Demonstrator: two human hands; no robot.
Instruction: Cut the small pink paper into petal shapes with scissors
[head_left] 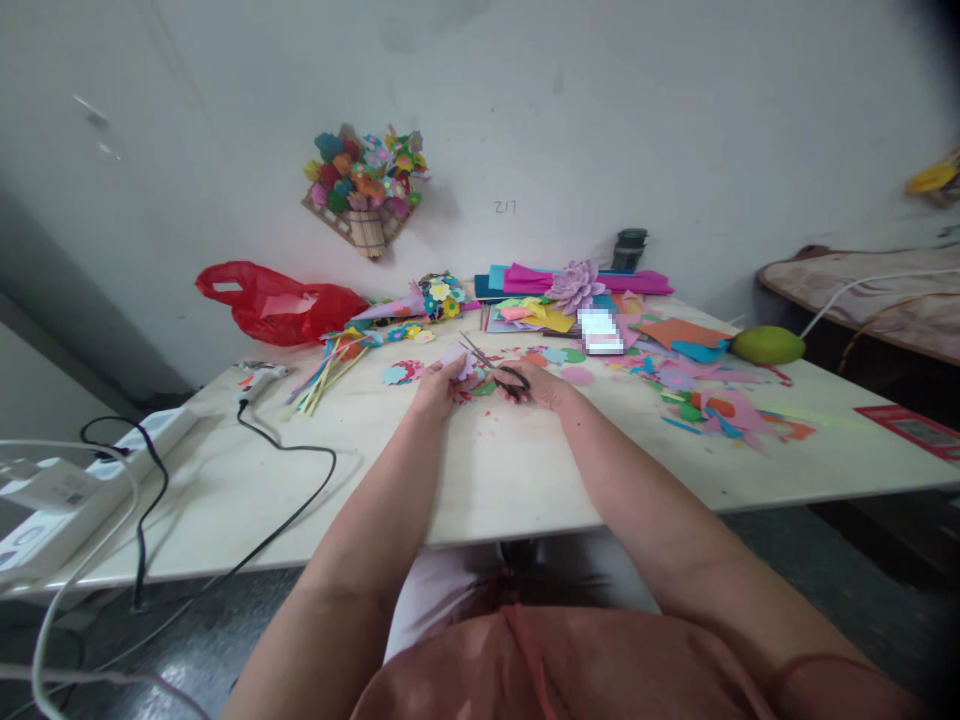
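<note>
Over the middle of the table [510,490], my left hand [439,388] pinches a pale purple paper piece [456,358]. My right hand [529,385] is wrapped round the handles of a pair of scissors [513,378] with black grips. Their blades point up and left, close to the purple paper and a little apart from each other. Small red and pink scraps lie under and around both hands. Round paper cut-outs in light blue [394,375] and pink [577,376] lie to either side.
A glue gun [259,380] with its cord and a power strip [112,480] are at the left. Behind stand a red plastic bag [281,300], paper strips [326,375] and stacked coloured sheets [547,318]. Paper scraps [727,410] and a green oval object [769,346] are at right.
</note>
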